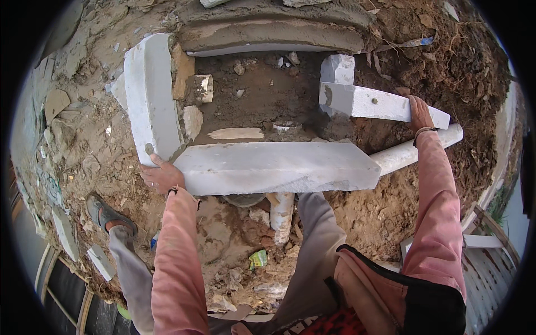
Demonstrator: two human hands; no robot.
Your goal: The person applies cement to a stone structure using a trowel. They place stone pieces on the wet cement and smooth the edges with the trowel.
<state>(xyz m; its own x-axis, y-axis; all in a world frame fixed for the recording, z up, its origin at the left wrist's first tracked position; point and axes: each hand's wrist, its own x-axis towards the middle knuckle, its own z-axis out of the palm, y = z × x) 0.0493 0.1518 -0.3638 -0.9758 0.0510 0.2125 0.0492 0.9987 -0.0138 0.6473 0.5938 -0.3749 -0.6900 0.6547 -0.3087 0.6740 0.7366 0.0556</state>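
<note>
A long white stone block (273, 167) lies across the near side of a dirt pit, its top smeared grey. Its left end meets a second long white block (151, 89) along the pit's left side. At that corner my left hand (162, 174) rests against the blocks, thumb and fingers apart. On the right, my right hand (420, 113) is wrapped over the outer end of a shorter white block (385, 104). This one sits with its inner end against a small upright white block (338, 69), slanting outward over the soil.
Wet mortar (273, 33) coats the far wall. A white pipe (416, 151) slants under the right block, and another pipe (281, 218) stands below the near block. A short pipe end (205, 88) pokes into the pit. Rubble, a green wrapper (258, 259) and corrugated sheet (480, 273) lie around.
</note>
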